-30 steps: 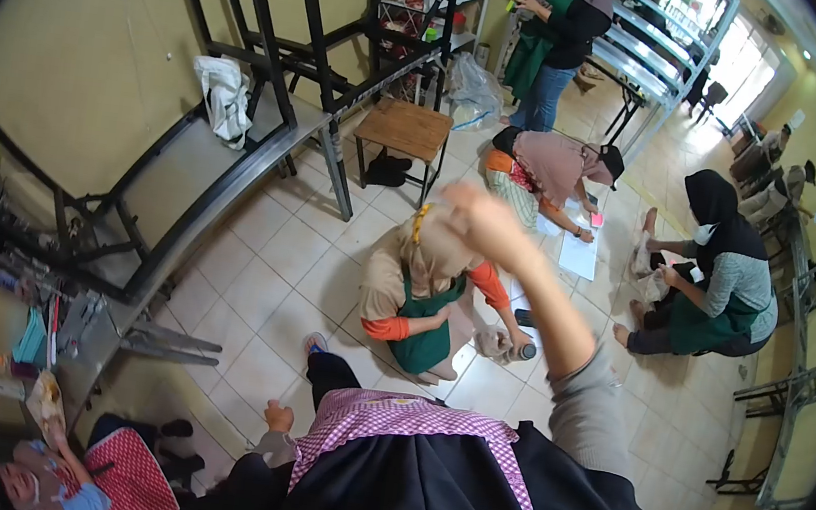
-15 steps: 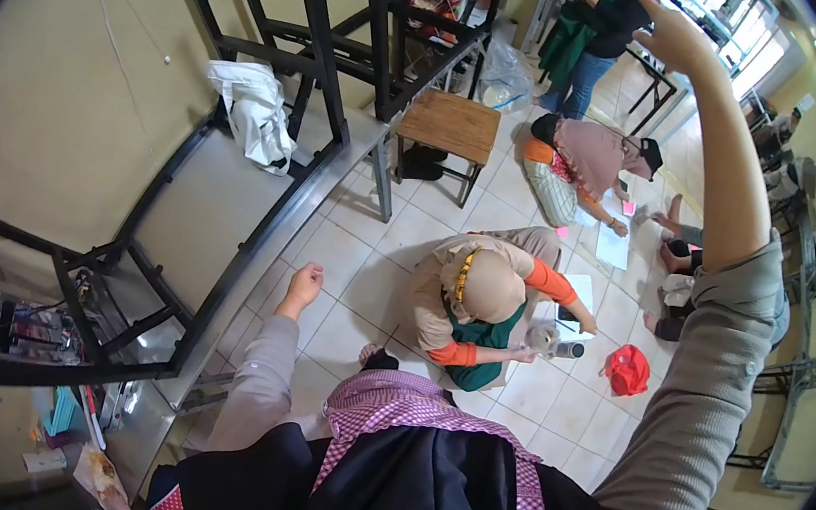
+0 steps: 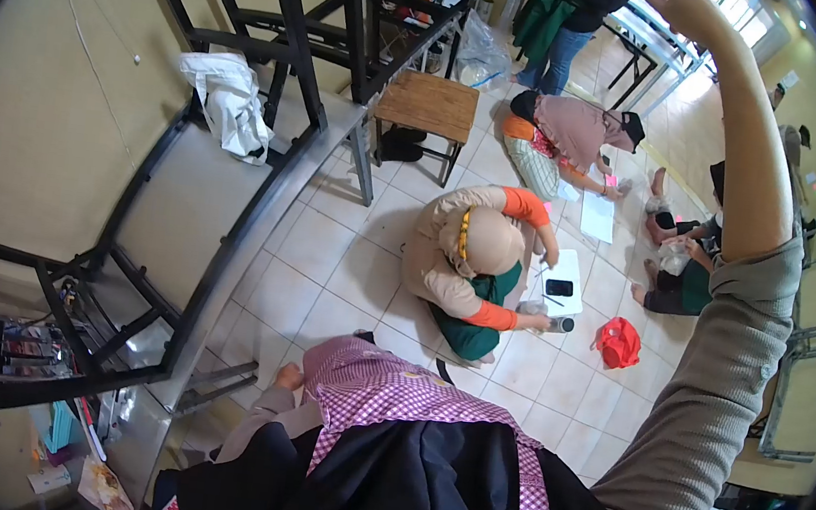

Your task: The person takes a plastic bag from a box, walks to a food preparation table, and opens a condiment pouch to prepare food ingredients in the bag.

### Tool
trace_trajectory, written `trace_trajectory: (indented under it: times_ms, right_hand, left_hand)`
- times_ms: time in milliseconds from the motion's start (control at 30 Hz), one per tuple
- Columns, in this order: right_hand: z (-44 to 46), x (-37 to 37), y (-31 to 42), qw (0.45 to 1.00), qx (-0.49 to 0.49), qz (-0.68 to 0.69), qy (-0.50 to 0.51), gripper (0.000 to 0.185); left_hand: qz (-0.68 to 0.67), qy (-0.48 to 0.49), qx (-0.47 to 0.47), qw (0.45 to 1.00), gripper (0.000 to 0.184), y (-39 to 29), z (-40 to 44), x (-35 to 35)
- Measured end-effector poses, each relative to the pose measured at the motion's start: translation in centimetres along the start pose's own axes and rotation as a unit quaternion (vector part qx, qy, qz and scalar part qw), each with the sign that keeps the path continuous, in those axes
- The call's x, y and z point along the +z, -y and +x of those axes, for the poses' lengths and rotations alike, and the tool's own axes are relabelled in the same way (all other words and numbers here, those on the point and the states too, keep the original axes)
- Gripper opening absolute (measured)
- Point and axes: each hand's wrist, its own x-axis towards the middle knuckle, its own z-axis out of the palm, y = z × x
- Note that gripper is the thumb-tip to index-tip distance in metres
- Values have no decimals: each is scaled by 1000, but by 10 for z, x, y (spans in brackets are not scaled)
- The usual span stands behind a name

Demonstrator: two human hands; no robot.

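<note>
My right arm, in a grey sleeve, is raised along the right side. My right hand [image 3: 681, 0] is at the top edge, partly cut off; the fingers in view look apart, and nothing is seen in them. Low in front of me, my left hand [image 3: 289, 377] is beside the purple checked apron [image 3: 413, 389] I wear. It appears as a small rounded shape, its fingers not distinguishable. Ahead on the floor, a seated person [image 3: 474, 252] holds a dark-capped container [image 3: 561, 325] beside a white sheet [image 3: 569, 268] with a black phone [image 3: 559, 287] on it.
A metal table [image 3: 341, 132] with upturned black-framed chairs and a white bag [image 3: 229, 104] stands on the left. A wooden stool [image 3: 427, 106] is beyond it. Other people sit or stand further off. A red bag [image 3: 617, 342] lies on the tiles. At lower left, a hand is near food in paper [image 3: 105, 484].
My left hand has drawn back toward my body. My right hand has shifted up, partly out of view. The seated person's arm has lifted from the sheet, uncovering the phone.
</note>
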Motion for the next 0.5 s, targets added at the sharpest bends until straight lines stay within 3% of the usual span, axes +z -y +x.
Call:
trace_trajectory:
  times_ms: [33,100,167,200,233,300,400,500]
  right_hand:
    - [-9,0,2,1000,-7,-1,4,55]
    - [-20,4,5,993,2,91,-80,67]
    - [-22,16,0,995,7,82,-54,84]
    - [-24,25,-5,995,-29,70,-67,87]
    - [-25,33,-10,993,-64,56,-80,90]
    - [-24,41,-12,997,-34,40,-53,95]
    - [-17,34,-11,997,48,51,30,110]
    - [1,38,-25,995,-2,95,19,113]
  left_hand:
    - [-9,-30,-64,997,32,10,-8,7]
    - [-49,-59,-15,997,26,22,-1,5]
    - [-73,-158,60,983,19,1,2,-10]
    - [-163,-258,112,946,13,-21,1,-17]
    - [-169,-241,66,953,18,-45,8,-31]
    - [-215,-278,186,918,24,-95,24,-63]
    - [-231,-276,289,887,25,-186,26,-140]
    - [-174,-317,386,849,25,-257,45,-216]
